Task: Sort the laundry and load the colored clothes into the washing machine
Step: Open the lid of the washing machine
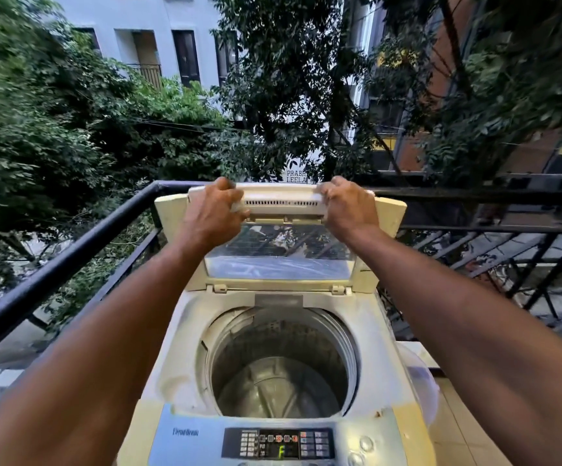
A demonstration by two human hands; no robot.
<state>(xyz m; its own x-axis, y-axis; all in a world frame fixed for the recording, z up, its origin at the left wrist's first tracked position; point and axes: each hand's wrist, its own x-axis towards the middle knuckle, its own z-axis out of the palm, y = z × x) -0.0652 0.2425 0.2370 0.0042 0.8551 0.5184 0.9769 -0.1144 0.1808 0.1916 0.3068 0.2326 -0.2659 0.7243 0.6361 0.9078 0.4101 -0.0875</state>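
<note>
1. Both hands grip the raised lid (281,230) of the washing machine (185,375): the left hand (213,213) is clenched on the lid's upper left corner, and the right hand (346,208) is clenched on its upper right corner, fingers curled over the top edge.
2. Folded in two, the lid stands upright at the back of the machine, just above the centre of the frame; its lower panel is clear and its upper section is cream with a row of small slots.
3. Below the lid, in the lower middle of the frame, the round drum (281,371) lies open; no clothes show inside it, only bare metal walls and the base.
4. At the bottom edge of the frame sits the control panel (277,443), dark, with small buttons and a green lit character on its display.
5. Two round knobs (365,443) sit just right of the panel.
6. Both bare forearms reach in from the lower corners of the frame and meet the lid on either side of the drum.
7. A dark metal railing (71,257) runs behind the machine, from the left edge across to the right edge.
8. Beyond the railing, trees (54,129) fill the upper left and upper right, and a pale building (131,18) shows at the top.
</note>
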